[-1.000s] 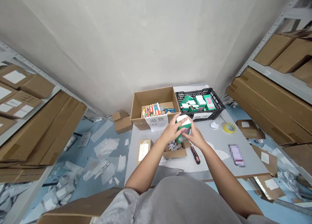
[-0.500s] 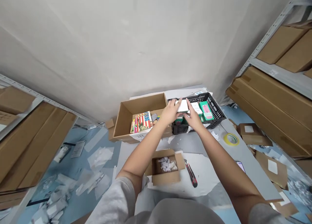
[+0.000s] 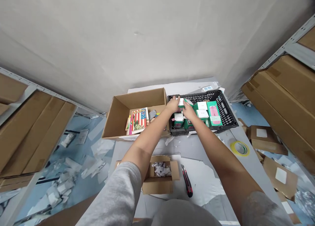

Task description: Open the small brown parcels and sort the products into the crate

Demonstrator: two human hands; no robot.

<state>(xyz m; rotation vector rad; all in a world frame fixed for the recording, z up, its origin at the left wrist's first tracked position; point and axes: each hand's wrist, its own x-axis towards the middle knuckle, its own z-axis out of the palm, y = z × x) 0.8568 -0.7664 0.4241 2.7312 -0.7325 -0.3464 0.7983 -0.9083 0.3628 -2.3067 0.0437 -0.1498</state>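
Observation:
My left hand (image 3: 173, 104) and my right hand (image 3: 189, 110) grip a small green-and-white box (image 3: 183, 103) from both sides, just over the far-left part of a black plastic crate (image 3: 197, 96). The crate holds several green-and-white boxes, including one with a pink panel (image 3: 214, 113). Left of the crate stands an open cardboard box (image 3: 137, 99) holding a book with a Statue of Liberty and flag cover (image 3: 139, 120). My hands hide part of the crate's left side.
A small cardboard box of crumpled paper (image 3: 157, 187), a red-and-black box cutter (image 3: 187, 185) and a yellow tape roll (image 3: 240, 148) lie on the grey table (image 3: 204, 150). Shelves of flat cartons (image 3: 283, 98) stand at both sides. Paper scraps (image 3: 93, 167) litter the floor.
Both hands have carried the green-and-white box away from my body and down to the crate's left part. The view has tilted, and the crate now shows more green boxes.

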